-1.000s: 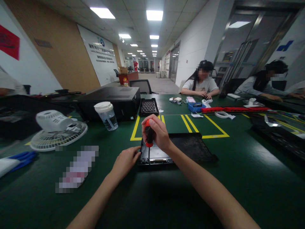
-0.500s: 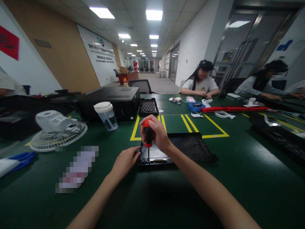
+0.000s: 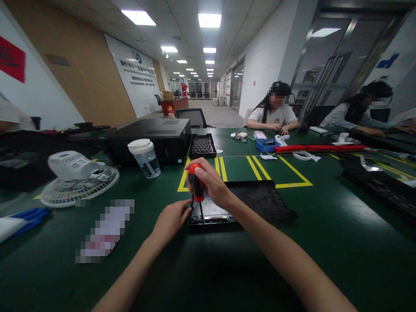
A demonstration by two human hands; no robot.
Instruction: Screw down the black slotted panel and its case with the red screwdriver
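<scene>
My right hand (image 3: 212, 184) is closed round the red and black handle of a screwdriver (image 3: 195, 184), which stands nearly upright and leans slightly left, its shaft reaching down to the near left corner of a flat black device (image 3: 211, 214) with a silver plate inside. My left hand (image 3: 170, 221) rests with curled fingers against the device's left edge, steadying it. A black cover panel (image 3: 263, 201) lies just right of the device on the green table (image 3: 208, 268).
A white desk fan (image 3: 76, 177) lies at the left, with a lidded clear cup (image 3: 145, 157) and a black computer case (image 3: 152, 138) behind. A black tray of small parts (image 3: 203, 146) sits beyond yellow floor-tape lines. Two other people sit at the far right side.
The screwdriver handle has tipped to the left and my right hand has shifted a little left with it. My left hand stays at the device's edge.
</scene>
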